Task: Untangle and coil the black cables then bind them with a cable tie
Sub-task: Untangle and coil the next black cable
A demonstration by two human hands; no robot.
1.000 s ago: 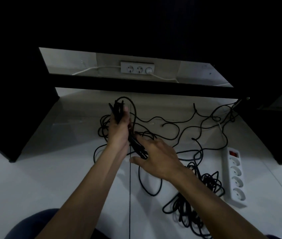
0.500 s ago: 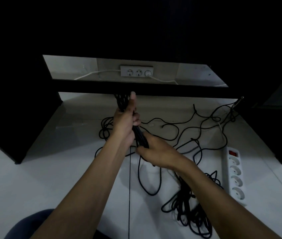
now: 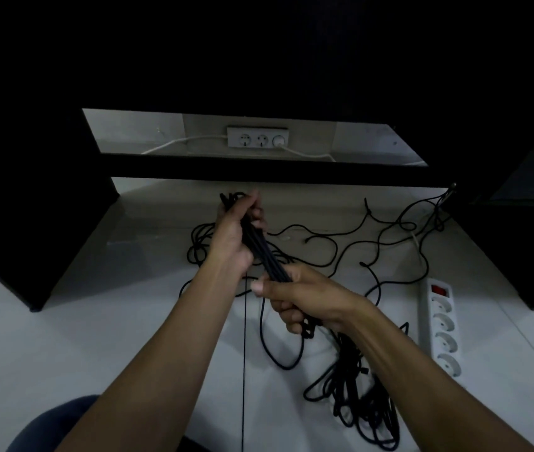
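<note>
We grip a bundle of black cables (image 3: 260, 247) w/ both hands: left hand (image 3: 234, 234) curled round the top end, right hand (image 3: 304, 298) clenched on the lower end, above the floor (image 3: 63, 337). Rest of the cable trails loose nr the white power strip (image 3: 441, 327).

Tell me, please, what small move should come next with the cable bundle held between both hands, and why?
Probably draw another length off the floor into the bundle. The left hand and right hand grip the two ends of the gathered black strands, yet much loose cable lies spread out and a tangled heap remains.
</note>
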